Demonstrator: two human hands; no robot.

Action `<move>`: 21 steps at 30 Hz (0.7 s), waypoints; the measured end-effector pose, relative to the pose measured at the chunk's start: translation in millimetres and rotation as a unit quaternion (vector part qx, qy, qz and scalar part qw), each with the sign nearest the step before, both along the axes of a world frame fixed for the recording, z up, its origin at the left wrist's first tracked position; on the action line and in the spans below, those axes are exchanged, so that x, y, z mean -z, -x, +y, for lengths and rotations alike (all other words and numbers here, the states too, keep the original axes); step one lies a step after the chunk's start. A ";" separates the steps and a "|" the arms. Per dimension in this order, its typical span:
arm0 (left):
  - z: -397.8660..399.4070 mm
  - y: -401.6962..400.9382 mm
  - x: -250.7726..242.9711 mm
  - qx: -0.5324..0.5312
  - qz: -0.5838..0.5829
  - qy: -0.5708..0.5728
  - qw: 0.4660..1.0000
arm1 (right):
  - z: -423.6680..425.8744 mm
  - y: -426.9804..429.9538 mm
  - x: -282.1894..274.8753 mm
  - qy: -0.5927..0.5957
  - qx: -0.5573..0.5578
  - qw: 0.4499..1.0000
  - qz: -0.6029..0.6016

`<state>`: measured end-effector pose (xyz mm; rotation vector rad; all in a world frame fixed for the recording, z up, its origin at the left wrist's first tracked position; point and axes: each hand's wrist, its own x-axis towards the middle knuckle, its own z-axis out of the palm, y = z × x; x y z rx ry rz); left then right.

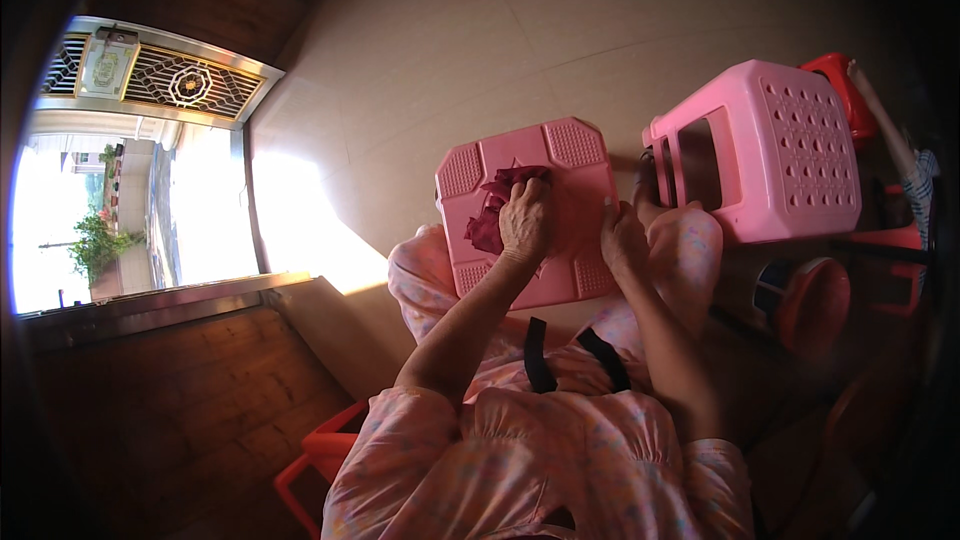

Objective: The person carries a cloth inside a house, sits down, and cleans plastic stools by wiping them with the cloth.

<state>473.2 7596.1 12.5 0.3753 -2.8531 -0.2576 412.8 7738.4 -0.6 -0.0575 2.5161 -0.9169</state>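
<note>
A pink plastic stool (581,202) with textured corner pads sits in front of me between my knees, its seat facing up toward me. My left hand (525,217) presses a crumpled dark red cloth (487,221) against the middle of that seat, fingers curled into the fabric. On the right edge of the same stool, my right hand (624,240) grips the rim, thumb on top and the other fingers hidden below. The stool's legs are mostly out of sight.
A second pink plastic stool (814,142) lies on its side at the right, beside my foot. Beyond it are a red plastic stool (832,75) and a red bucket (814,307). Behind me at left is a red plastic frame (330,435). An open doorway (217,195) with a metal door (195,82) lets in sunlight.
</note>
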 end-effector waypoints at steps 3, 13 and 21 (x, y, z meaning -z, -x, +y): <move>-0.8 -3.6 -0.5 0.056 -0.005 -0.022 0.998 | 0.8 -0.7 0.4 -0.010 0.001 1.000 0.003; -23.9 -3.9 0.9 -0.029 -0.020 -0.016 0.999 | -1.2 -0.8 4.4 -0.003 -0.015 1.000 0.026; 24.6 -43.1 -7.5 0.026 -0.056 -0.017 0.998 | 2.3 -2.9 9.7 0.028 -0.011 0.996 0.082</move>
